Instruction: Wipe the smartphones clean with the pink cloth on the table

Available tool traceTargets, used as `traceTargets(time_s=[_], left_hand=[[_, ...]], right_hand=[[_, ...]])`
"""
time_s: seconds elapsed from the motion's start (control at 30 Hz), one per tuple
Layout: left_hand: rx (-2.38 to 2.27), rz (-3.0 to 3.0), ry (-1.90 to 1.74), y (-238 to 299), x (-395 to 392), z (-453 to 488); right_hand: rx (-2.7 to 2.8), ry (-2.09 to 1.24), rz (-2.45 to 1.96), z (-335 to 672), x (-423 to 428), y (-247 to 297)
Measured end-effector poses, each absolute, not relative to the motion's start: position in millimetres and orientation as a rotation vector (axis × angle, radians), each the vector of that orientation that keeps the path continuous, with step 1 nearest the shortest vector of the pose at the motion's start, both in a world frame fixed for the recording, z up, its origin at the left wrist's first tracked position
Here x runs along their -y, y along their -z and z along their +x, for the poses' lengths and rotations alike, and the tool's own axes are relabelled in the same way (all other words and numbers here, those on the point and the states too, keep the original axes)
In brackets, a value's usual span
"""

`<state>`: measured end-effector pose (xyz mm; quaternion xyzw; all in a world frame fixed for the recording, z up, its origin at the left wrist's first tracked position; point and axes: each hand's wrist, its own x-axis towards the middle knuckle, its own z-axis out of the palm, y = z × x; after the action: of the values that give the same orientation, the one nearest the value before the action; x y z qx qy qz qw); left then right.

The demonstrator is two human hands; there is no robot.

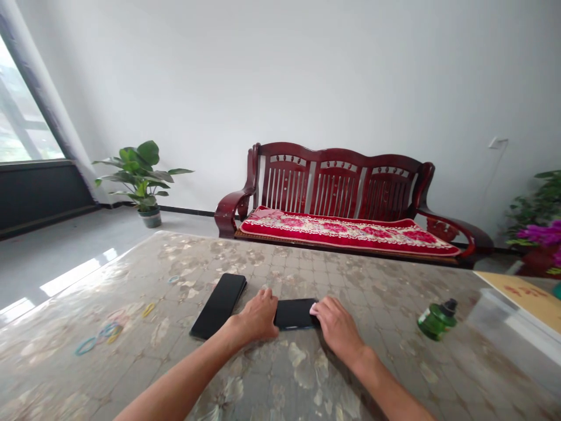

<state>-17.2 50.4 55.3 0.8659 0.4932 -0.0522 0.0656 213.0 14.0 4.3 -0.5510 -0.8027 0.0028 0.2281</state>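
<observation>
Lying lengthwise left to right on the table [272,380], a dark phone [294,315] fills the space between two hands, neither nearer: the left hand [262,314] clamps its left end; the right hand [336,323] pinches one pale wad [313,309] at its right. A second phone [219,305] and one green bottle [437,320] flank them.

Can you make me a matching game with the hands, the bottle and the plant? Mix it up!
1. Left hand
2. Right hand
3. Bottle
4. Plant

A. Green, on the table
B. Holding a small pale wad
C. In a pot on the floor
D. At the left end of a phone

Pairs: 1-D, 2-B, 3-A, 4-C
</observation>
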Motion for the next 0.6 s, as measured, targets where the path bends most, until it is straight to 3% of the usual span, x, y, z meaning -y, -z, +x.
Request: traceTargets(time_s=[0.23, 0.6], left_hand=[[-1.75, 2.454, -0.026, -42.7, -8.0, 2.4], [-1.394, 2.573, -0.171, -16.5, 16.6, -1.6]], right_hand=[[2.21, -0.002, -1.558, 200.9, -57.7, -4.9], [2.205, -0.126, -1.436, 188.1, -87.7, 1.6]])
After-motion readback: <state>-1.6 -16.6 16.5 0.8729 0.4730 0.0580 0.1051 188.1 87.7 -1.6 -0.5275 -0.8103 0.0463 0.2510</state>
